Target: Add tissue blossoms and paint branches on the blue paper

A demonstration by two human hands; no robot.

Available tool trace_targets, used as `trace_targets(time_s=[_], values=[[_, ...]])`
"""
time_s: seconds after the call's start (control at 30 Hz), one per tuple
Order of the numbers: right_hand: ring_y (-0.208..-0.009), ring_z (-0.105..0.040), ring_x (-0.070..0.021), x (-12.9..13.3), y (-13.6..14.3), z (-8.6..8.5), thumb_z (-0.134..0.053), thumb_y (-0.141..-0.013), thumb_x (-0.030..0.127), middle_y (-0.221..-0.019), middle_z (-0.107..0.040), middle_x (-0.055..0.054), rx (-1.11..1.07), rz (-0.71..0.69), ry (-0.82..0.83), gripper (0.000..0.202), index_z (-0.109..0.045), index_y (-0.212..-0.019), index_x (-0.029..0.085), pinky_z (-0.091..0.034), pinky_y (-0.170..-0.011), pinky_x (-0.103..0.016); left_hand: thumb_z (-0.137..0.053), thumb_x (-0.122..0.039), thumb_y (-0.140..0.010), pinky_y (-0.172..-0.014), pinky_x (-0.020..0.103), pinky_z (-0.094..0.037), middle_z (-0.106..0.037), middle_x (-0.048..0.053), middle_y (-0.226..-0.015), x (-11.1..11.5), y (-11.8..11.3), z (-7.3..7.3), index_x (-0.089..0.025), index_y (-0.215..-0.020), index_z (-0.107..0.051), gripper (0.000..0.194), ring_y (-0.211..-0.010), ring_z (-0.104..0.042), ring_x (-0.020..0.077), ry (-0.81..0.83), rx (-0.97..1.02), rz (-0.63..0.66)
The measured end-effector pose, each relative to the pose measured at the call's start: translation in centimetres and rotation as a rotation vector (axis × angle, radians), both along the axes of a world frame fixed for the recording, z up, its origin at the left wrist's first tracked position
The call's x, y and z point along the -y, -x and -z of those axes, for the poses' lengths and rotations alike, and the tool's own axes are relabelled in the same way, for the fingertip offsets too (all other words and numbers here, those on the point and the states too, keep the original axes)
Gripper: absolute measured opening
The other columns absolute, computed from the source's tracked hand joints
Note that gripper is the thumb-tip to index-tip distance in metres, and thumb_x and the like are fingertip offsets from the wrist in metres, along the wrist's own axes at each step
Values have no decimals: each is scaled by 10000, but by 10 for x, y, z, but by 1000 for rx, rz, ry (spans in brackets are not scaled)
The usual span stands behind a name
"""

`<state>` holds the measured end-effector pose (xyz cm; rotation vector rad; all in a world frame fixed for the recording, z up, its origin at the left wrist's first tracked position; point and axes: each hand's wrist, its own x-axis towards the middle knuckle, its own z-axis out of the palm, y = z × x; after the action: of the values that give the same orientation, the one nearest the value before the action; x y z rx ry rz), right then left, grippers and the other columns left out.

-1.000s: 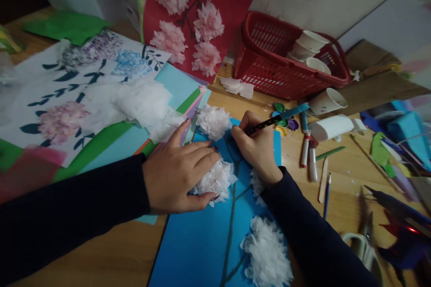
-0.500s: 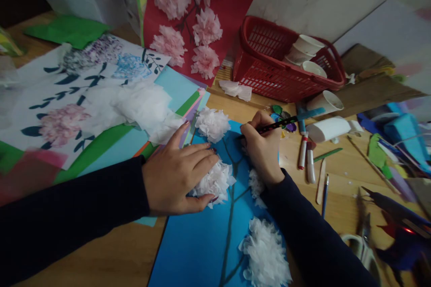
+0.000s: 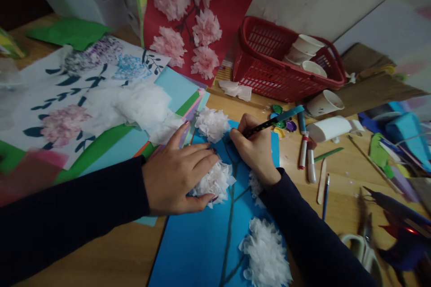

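A sheet of blue card (image 3: 195,242) lies on the wooden table. Dark branch lines (image 3: 230,215) run up it, with white tissue-paper flowers (image 3: 266,251) around them. My right hand (image 3: 254,145) grips a black, dotted pencil (image 3: 264,128) with a blue end, close to the upper part of the card; its tip is hidden behind my fingers. My left hand (image 3: 180,179) lies flat with spread fingers, partly over a white paper flower (image 3: 215,184) and the card's left edge. Another white flower (image 3: 212,124) sits at the card's top, between my hands.
Behind the card stands a red basket (image 3: 286,71) with paper cups, beside a red picture (image 3: 232,4) of pink flowers. Coloured papers and white tissue (image 3: 141,103) lie left. On the right are a marker (image 3: 303,150), brushes, scissors (image 3: 363,242) and a glue gun (image 3: 397,208).
My right hand has shifted slightly left with the pencil, whose blue end now points more steeply upward. More of the card's upper right corner shows. The left hand stays in place.
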<state>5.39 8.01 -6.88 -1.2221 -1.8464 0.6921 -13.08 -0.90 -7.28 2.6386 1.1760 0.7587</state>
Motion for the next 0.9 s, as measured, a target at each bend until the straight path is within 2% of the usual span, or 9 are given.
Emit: trace_targets(time_s=[0.13,0.3,0.5,0.63,0.73,0.9], values=[[-476,-299,-85,0,0,1,-529,-648,105,-498,-311,79,3,-2,9,235,-348,-547,217,-238,-463,-249,-513,-418,-864,-1165,580,-85,-679,144,-1182,0,0,0,-82,-1209,-568,485,-1172,-585,285,-16,3,4],[-472,-308,-84,1,0,0,-536,-630,106,-491,-318,77,-12,-2,41,234,-354,-531,215,-243,-458,-248,-499,-415,-870,-1162,579,-94,-678,141,-1186,0,0,0,-113,-1216,-563,464,-1172,-586,276,-7,10,3],[-429,-332,-90,-1,-1,-2,-558,-662,139,-475,-321,78,-249,165,113,272,-333,-541,232,-260,-424,-249,-518,-409,-856,-1155,607,-76,-675,135,-1194,0,1,0,-121,-1240,-552,481,-1186,-576,295,6,4,2],[-388,-333,-89,0,-2,-1,-583,-671,150,-448,-343,87,-364,156,155,283,-344,-547,239,-258,-402,-248,-512,-410,-853,-1155,611,-71,-667,139,-1210,0,1,1,-117,-1242,-557,488,-1179,-577,297,-10,-13,12],[-412,-344,-93,0,-3,-3,-582,-660,136,-448,-359,84,-337,115,147,269,-359,-544,233,-260,-423,-248,-513,-434,-852,-1162,591,-61,-666,136,-1213,2,0,1,-121,-1237,-562,498,-1185,-574,289,-29,-4,9],[-467,-346,-95,-1,-3,-5,-556,-642,132,-473,-366,74,-166,95,146,225,-386,-521,218,-262,-456,-246,-570,-521,-807,-1156,611,-30,-603,153,-1301,4,-1,1,-136,-1276,-533,608,-1256,-510,308,-29,-27,80]])
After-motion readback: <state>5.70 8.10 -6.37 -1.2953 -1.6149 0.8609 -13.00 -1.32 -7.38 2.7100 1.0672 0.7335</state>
